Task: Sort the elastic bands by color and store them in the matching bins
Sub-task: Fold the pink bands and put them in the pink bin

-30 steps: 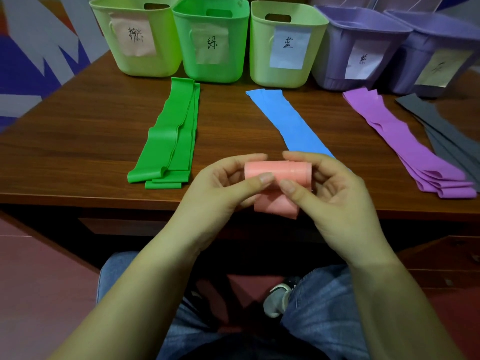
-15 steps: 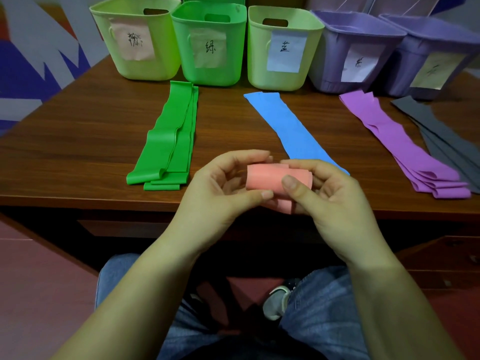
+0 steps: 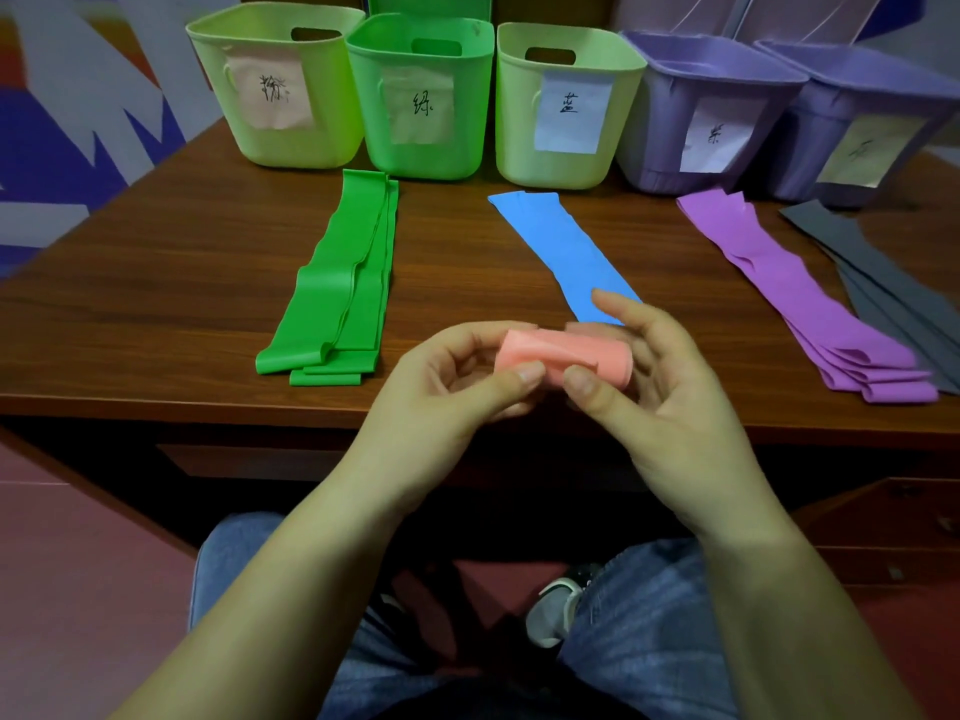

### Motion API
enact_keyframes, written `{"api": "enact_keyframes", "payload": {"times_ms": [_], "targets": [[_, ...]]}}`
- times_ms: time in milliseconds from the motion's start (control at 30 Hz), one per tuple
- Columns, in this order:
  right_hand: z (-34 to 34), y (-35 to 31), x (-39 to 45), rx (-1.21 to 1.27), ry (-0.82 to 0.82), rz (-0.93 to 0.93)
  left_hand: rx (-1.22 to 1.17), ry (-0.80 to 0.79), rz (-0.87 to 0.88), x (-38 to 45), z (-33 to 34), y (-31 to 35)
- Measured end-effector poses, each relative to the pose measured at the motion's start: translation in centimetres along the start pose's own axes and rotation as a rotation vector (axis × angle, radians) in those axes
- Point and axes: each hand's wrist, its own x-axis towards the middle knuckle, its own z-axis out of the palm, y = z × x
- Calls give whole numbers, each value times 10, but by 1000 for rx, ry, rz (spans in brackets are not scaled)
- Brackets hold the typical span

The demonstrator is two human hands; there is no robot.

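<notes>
A rolled-up pink band sits between both hands over the table's front edge. My left hand pinches its left end, and my right hand holds its right end with the thumb on the front. On the table lie green bands, a blue band, purple bands and grey bands. Behind them stand five labelled bins: a light green bin with a pink label, a green bin, a light green bin with a blue label, a purple bin and a second purple bin.
The brown wooden table ends at a front edge just under my hands. My knees in blue jeans are below it, over a red floor. A wooden drawer unit stands under the table at the right.
The loose pink tail hanging below the roll has been wound in, so the band is now a tight roll. Both hands stayed at the table's front edge.
</notes>
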Motion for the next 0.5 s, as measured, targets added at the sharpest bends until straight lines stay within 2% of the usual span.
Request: {"api": "enact_keyframes", "payload": {"times_ms": [100, 200, 300, 367, 500], "targets": [[3, -1, 0, 57, 23, 31, -26, -33, 40, -3, -1, 1], [5, -3, 0, 108, 38, -13, -22, -31, 46, -2, -3, 1], [2, -2, 1, 94, 22, -55, -152, -49, -114, -1, -4, 6], [0, -1, 1, 57, -19, -79, -138, -103, -205, -2, -1, 10], [-2, 1, 1, -34, -94, -108, -51, -75, -187, -2, 5, 11]]}}
